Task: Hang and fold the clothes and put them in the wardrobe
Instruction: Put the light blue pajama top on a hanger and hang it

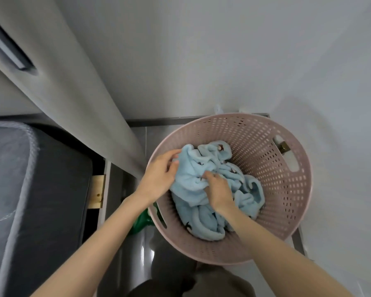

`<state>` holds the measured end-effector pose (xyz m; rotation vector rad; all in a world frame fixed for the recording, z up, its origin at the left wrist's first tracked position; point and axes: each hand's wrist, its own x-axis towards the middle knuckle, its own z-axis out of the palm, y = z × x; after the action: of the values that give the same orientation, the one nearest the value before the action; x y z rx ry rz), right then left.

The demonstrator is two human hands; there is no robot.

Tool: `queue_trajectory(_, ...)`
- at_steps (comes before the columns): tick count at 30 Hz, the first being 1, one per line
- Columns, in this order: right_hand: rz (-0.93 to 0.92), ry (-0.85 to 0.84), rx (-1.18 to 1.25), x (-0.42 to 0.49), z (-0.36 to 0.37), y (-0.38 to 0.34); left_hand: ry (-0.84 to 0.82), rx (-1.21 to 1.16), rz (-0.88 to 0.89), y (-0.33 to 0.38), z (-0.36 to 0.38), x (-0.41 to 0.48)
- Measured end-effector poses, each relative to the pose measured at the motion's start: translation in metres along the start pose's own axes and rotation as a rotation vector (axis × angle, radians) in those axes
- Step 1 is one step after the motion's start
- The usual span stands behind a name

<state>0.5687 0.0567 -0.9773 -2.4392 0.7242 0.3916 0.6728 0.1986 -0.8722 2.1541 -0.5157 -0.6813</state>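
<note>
Head view looks straight down into a round pink laundry basket (276, 189) standing on the floor in a corner, close to the white wall (223, 61). A crumpled light-blue fleece garment (191, 181) lies inside it, heaped toward the basket's left and near side; small dark marks dot the fabric, possibly a print. All 2 hands are on it. The left hand (161, 172) reaches over the left rim and pinches the garment's far-left edge between curled fingers and thumb. The right hand (219, 189) sits in the middle of the heap, its fingers bent and dug into the folds, gripping a bunch of cloth. A grey curtain (73, 103) hangs left of the basket, and a green object (141, 221) shows just beside the basket's near-left wall.
</note>
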Motion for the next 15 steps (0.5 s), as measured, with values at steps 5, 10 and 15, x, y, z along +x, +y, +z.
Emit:
queue_trajectory(5,0.066,0.076,0.355,-0.020,-0.056,-0.014,-0.048,0.007,-0.034,0.027,-0.016,-0.016)
queue_trajectory(10,0.027,0.193,0.458,-0.069,-0.155,-0.051,-0.106,0.048,-0.030,0.103,-0.054,-0.047)
queue_trajectory(15,-0.033,0.318,0.597,-0.130,-0.285,-0.107,-0.182,0.101,0.002,0.197,-0.104,-0.091)
